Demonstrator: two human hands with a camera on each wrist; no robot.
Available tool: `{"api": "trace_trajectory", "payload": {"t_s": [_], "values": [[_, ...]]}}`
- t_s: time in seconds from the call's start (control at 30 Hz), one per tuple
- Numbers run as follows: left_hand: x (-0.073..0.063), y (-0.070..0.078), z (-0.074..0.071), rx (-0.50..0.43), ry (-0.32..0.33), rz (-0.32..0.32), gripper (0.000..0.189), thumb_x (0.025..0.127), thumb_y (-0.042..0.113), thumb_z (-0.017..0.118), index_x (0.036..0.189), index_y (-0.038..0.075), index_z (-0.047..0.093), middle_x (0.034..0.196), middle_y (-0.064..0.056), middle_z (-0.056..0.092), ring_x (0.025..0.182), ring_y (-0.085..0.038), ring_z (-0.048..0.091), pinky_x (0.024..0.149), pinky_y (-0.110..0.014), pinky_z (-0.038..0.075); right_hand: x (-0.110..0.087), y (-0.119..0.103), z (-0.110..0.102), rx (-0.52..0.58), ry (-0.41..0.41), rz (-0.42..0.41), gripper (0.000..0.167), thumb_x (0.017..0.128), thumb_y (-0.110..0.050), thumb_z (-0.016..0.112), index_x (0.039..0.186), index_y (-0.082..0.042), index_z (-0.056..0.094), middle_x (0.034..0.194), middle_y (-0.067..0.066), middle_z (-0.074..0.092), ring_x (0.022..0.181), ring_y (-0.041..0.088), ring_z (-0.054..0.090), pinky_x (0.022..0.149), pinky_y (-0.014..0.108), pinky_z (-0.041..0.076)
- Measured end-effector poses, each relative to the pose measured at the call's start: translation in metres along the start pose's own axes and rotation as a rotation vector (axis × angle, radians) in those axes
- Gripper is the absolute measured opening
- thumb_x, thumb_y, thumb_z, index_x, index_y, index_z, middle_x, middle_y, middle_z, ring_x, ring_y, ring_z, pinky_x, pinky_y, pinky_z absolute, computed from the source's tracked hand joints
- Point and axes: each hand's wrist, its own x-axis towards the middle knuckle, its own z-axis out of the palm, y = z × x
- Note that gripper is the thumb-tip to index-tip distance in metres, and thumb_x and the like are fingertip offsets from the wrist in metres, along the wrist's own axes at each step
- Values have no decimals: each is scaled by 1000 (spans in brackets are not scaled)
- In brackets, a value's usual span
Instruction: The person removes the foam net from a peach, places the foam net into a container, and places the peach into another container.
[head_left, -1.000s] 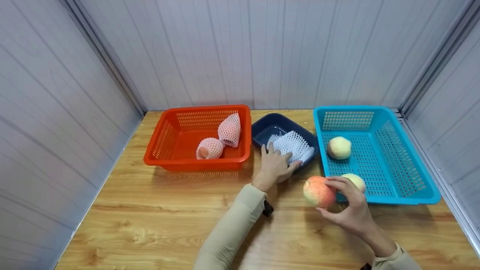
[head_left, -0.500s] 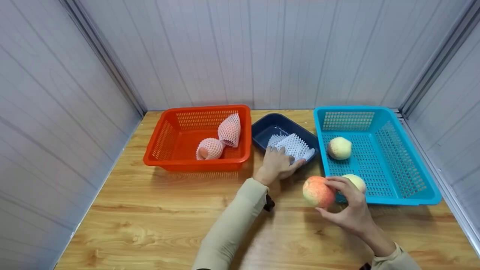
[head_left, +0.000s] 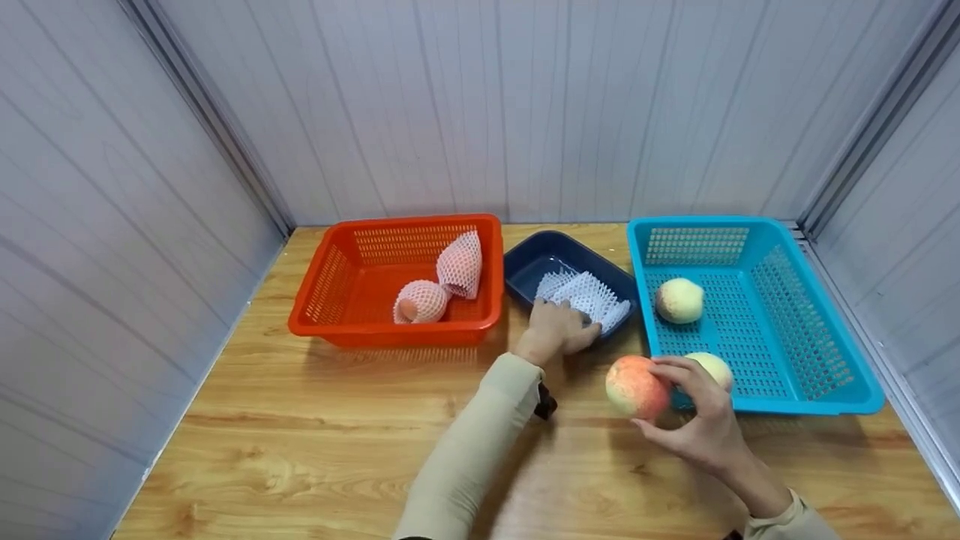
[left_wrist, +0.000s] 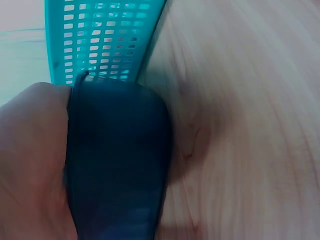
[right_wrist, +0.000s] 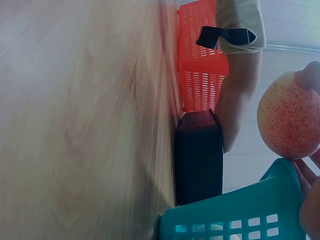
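My right hand holds a red and yellow peach between thumb and fingers, just in front of the blue basket's near left corner. The same peach shows at the right of the right wrist view. My left hand reaches over the near rim of a dark blue tray, its fingers at the white foam fruit nets lying inside. I cannot tell whether those fingers pinch a net. In the left wrist view the tray's outer side hides the fingertips.
Left of the tray stands an orange basket with two peaches in foam nets. On the right, a blue basket contains two bare pale peaches. Wall panels enclose the wooden table behind and at both sides.
My left hand's spread fingers have drawn in and slid slightly toward me over the nets, which now lie a little lower. The right hand has kept the peach nearly still.
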Motion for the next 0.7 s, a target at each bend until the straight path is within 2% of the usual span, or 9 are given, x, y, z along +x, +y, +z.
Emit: {"api": "trace_trajectory", "payload": {"t_s": [0.17, 0.33, 0.5, 0.7], "values": [[2, 1, -4, -70, 4, -40, 44, 93, 56, 42, 118, 34, 69, 124, 2, 63, 118, -22, 54, 108, -51, 23, 0, 0, -1, -2, 0, 13, 69, 44, 2, 91, 108, 4, 65, 110, 20, 63, 100, 30, 60, 91, 15, 41], [3, 4, -9, -192, 52, -129, 23, 84, 43, 61, 101, 36, 75, 105, 9, 69, 105, -15, 60, 108, -48, 24, 2, 1, 0, 6, 16, -13, 69, 42, 2, 90, 107, 6, 65, 108, 22, 63, 99, 31, 60, 90, 16, 42], [5, 8, -8, -225, 93, -202, 8, 79, 36, 65, 81, 32, 72, 93, 6, 69, 98, -17, 61, 107, -45, 26, 2, 1, 1, 12, 27, -37, 70, 42, 2, 89, 107, 6, 65, 107, 24, 62, 98, 33, 60, 91, 17, 42], [6, 8, -4, -220, 165, -194, 9, 78, 37, 67, 81, 32, 74, 89, 8, 70, 92, -17, 63, 99, -43, 31, 1, 2, 1, 5, 19, -21, 70, 43, 1, 90, 108, 6, 65, 108, 23, 63, 98, 33, 60, 91, 16, 41]]}}
